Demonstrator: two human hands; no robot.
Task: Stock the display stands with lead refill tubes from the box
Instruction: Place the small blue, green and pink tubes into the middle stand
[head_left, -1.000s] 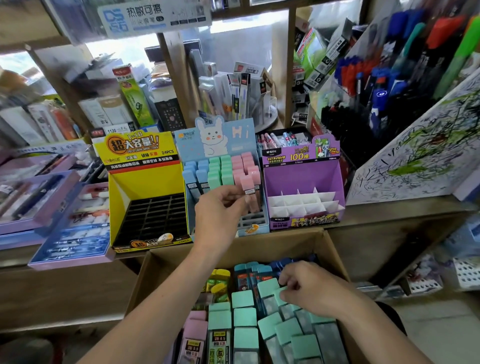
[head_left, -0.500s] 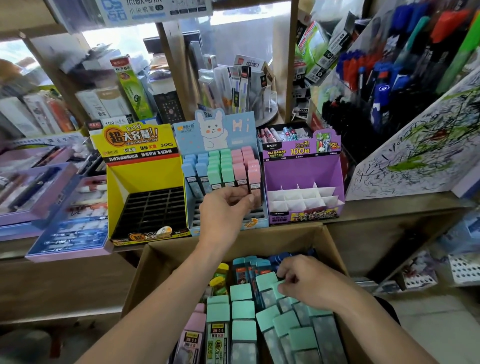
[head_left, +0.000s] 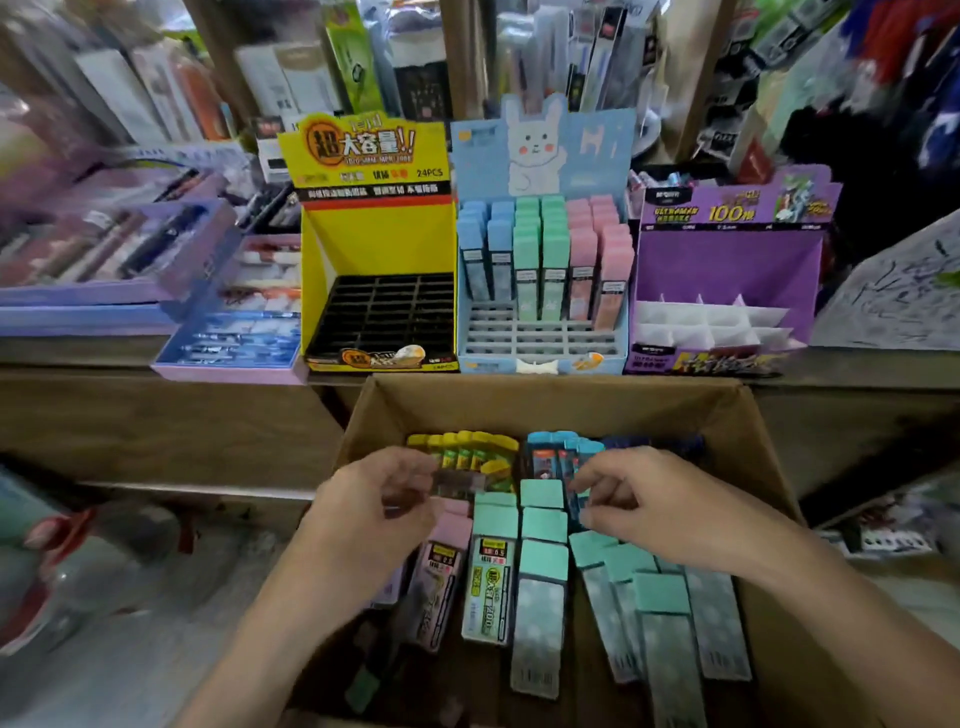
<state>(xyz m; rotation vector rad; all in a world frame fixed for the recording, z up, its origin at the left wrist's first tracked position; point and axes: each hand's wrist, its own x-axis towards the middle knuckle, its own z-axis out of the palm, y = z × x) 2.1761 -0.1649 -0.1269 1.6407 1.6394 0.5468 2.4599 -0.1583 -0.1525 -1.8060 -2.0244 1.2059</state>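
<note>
The open cardboard box (head_left: 545, 400) in front of me holds teal tubes (head_left: 543, 566), pink tubes (head_left: 449, 551), yellow tubes (head_left: 467, 449) and blue tubes (head_left: 553, 457). My left hand (head_left: 374, 525) hovers over the pink tubes, thumb and forefinger curled round a blurred clear tube (head_left: 462, 480). My right hand (head_left: 660, 501) curls its fingers on a blue-capped tube. Behind the box stand a yellow stand (head_left: 379, 244) with a bare black grid, a blue bunny stand (head_left: 540, 150) with blue, teal and pink tubes in its back rows, and a purple stand (head_left: 727, 265) with bare white dividers.
The stands sit on a wooden shelf (head_left: 156, 364) beside lilac trays of pens (head_left: 104, 260) and a tray of clear boxes (head_left: 234, 332). Packed stationery racks rise behind. A scribbled white test sheet (head_left: 898, 291) leans at the right.
My left hand left the pink tube in the bunny stand's pink column and dropped back into the box. My right hand stayed in the box. The view tilted down.
</note>
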